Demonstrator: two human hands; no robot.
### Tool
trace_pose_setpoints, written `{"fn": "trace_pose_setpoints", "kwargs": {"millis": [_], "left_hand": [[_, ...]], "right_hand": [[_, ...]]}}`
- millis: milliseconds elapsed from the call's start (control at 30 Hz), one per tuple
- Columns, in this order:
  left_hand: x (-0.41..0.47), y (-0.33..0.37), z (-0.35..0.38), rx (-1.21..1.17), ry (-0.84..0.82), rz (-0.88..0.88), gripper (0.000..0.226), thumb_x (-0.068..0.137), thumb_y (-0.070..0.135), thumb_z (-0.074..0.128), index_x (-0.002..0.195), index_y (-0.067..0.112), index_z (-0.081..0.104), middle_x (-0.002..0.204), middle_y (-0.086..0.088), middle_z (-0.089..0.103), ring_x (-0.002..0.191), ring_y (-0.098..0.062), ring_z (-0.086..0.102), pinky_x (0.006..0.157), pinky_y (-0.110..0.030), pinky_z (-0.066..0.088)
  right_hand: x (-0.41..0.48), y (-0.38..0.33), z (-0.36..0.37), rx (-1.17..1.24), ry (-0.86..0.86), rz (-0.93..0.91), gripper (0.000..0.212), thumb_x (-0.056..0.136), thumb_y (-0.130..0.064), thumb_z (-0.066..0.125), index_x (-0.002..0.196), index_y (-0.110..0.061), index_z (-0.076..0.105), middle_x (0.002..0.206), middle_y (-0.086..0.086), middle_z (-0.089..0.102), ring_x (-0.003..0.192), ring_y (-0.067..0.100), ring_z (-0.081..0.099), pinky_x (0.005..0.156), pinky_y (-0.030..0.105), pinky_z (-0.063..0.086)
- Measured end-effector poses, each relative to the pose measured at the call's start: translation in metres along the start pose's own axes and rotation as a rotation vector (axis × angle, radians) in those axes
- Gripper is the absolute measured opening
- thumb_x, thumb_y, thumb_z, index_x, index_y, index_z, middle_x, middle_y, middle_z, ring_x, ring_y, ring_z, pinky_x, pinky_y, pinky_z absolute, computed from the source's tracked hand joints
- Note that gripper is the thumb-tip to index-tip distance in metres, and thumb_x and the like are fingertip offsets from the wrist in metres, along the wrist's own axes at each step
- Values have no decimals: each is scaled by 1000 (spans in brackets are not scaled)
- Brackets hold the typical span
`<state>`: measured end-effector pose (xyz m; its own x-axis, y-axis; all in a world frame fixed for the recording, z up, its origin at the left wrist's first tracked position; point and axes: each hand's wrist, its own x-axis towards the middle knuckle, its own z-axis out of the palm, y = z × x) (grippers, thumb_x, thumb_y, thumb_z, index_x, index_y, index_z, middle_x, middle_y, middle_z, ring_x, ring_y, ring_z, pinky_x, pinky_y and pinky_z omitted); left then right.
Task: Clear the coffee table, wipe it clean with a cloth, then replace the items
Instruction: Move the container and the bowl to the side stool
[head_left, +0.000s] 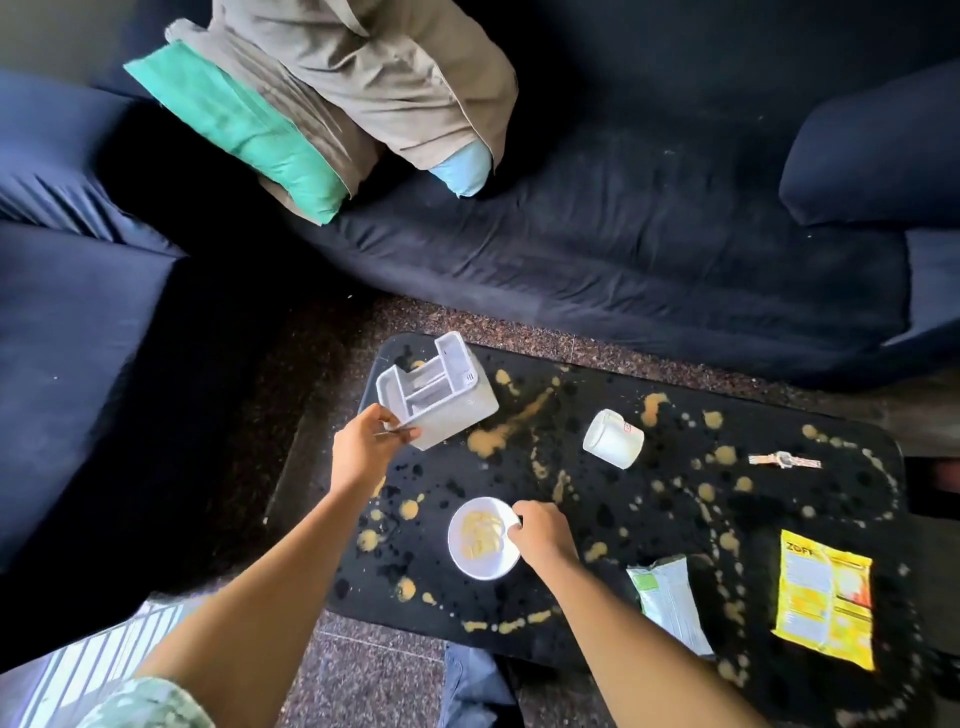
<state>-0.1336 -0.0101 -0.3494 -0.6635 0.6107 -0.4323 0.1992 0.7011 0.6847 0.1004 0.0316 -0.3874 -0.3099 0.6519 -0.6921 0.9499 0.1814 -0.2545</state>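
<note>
The black rectangular bench (779, 519) is spattered with tan and dark spots. Near its left end, the left hand (363, 447) grips the corner of a white plastic compartment organiser (434, 397), which is tilted. The right hand (540, 532) pinches the right rim of a small round white plate (480, 540) with pale food pieces on it. A white ceramic mug (613, 439) lies on its side near the middle. Further right lie a metal wristwatch (784, 460), a white-green snack packet (670, 603) and a yellow packet (823, 600). Behind the bench stands a dark blue sofa (623, 244) with pillows (332, 98).
</note>
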Motion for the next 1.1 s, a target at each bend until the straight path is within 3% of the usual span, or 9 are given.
{"fn": "trace_pose_setpoints", "kwargs": {"millis": [133,233,333,467,600,767,900,1100], "left_hand": [[-44,27,7,-29,41,53,21,77,21,78,79,17,58,77,4,71,40,0,43,40,-23,34],[-86,57,31,11,34,157,18,79,20,76,81,22,58,74,7,73,44,-3,50,40,-26,38],[-128,89,69,72,40,247,19,78,26,77,82,27,59,71,10,72,50,-5,58,44,-27,44],[-187,141,146,41,61,321,21,76,30,78,83,28,59,72,11,71,60,-8,66,56,-31,53],[-245,201,240,1,73,375,20,77,30,78,84,26,59,69,10,69,56,-12,62,55,-31,50],[-312,292,379,-39,-25,442,20,77,33,76,83,26,58,65,9,66,58,-7,60,51,-24,40],[-343,347,476,-15,-127,507,17,79,35,74,87,27,61,69,5,70,64,-16,65,59,-29,47],[-364,402,598,119,-242,586,18,81,33,68,94,23,60,76,3,70,76,-22,65,62,-31,46]], "right_hand": [[-25,32,-22,96,59,3,10,88,-14,51,85,-11,60,99,11,68,80,22,53,60,27,35],[-51,76,-47,174,122,22,13,85,-16,53,73,-15,55,82,10,67,73,21,51,54,28,32],[-75,131,-73,253,179,41,23,82,-15,55,61,-14,46,60,4,50,70,24,51,53,33,30],[-99,229,-106,374,270,50,13,81,-17,59,83,-6,66,77,10,67,75,27,61,59,36,44],[-127,341,-145,432,307,86,8,80,-14,58,74,-9,61,69,7,61,67,24,56,51,30,34],[-172,492,-189,468,392,242,14,78,-14,59,83,-5,68,72,7,64,73,27,63,65,35,48],[-189,583,-210,530,445,393,20,81,-15,60,94,-4,70,91,11,70,82,25,65,73,37,54],[-172,686,-227,698,530,562,18,79,-15,64,90,-3,72,88,16,72,78,30,69,71,44,56]]}}
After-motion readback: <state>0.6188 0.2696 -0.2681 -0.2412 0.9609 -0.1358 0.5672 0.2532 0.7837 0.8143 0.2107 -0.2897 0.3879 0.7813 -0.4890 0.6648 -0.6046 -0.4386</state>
